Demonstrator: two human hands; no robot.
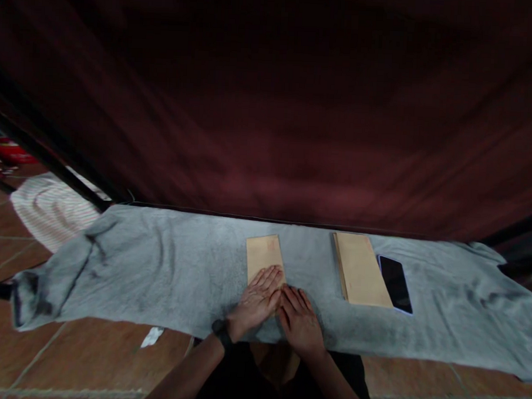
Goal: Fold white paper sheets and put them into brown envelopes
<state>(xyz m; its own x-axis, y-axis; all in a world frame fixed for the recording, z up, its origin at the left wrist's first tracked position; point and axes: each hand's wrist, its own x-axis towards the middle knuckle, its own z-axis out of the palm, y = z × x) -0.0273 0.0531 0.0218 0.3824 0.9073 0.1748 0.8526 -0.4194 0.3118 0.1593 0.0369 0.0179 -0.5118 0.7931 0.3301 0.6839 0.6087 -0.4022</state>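
Observation:
A brown paper envelope lies flat on the grey cloth in front of me. My left hand, with a dark band on its wrist, rests palm down across the envelope's lower part, fingers stretched out. Beside it, my right hand lies with its fingers extended at the envelope's lower right edge. The two hands nearly meet there and hide the near end of the paper. To the right is a stack of similar brown envelopes. A dark-screened phone sits against the stack, one side partly covered by it.
A wrinkled grey cloth covers the long, narrow surface. Behind it hangs a dark red curtain. Dark metal bars stand at the left, by a striped cloth. A white scrap lies on the tiled floor.

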